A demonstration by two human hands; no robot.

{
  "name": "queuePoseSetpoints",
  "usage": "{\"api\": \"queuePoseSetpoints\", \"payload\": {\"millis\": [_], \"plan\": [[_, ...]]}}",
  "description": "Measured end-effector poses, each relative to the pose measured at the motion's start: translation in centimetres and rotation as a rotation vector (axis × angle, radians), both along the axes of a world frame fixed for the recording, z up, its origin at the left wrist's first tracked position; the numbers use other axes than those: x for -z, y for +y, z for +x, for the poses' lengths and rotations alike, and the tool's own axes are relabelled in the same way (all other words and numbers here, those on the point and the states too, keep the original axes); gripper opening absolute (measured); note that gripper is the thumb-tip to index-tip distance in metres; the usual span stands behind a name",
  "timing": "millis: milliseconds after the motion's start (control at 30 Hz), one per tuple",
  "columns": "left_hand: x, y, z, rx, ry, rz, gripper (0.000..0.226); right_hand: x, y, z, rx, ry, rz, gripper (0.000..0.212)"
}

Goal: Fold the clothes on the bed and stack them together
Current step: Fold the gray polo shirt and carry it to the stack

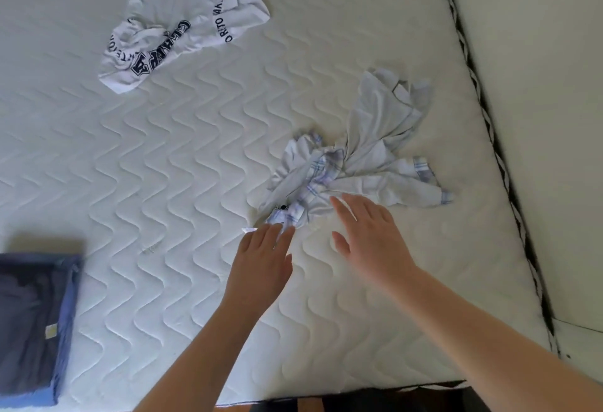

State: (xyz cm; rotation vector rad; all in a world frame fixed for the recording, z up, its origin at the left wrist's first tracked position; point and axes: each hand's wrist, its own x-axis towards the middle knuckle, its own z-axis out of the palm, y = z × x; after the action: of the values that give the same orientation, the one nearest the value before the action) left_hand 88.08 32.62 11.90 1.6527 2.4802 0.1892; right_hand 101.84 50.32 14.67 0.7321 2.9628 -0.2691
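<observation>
Both hands flat [261, 258] [368, 235], fingertips at crumpled shirt [355, 163]

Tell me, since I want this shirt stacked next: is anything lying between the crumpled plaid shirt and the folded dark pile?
Nothing visible does. Only bare mattress lies between the plaid shirt and the folded dark pile. The white printed shirt sits farther up, off that path. Both hands, left hand and right hand, are already at the plaid shirt.
</observation>
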Motion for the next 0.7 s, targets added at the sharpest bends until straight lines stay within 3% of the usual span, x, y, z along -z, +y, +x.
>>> {"api": "queuePoseSetpoints", "payload": {"millis": [300, 500, 700], "plan": [[13.6, 2.4, -1.7, -0.072, -0.153, -0.168, 0.063, 11.8, 2.3, -5.0, -0.037, -0.063, 0.038, 0.056], [19.0, 2.3, -2.4, -0.194, -0.226, -0.283, 0.065, 17.7, 3.5, -8.3, -0.051, -0.106, 0.012, 0.057], [20.5, 2.2, -4.1, -0.185, -0.158, -0.22, 0.041, 20.2, 5.5, -11.7, -0.099, -0.264, 0.036, 0.055]]}}
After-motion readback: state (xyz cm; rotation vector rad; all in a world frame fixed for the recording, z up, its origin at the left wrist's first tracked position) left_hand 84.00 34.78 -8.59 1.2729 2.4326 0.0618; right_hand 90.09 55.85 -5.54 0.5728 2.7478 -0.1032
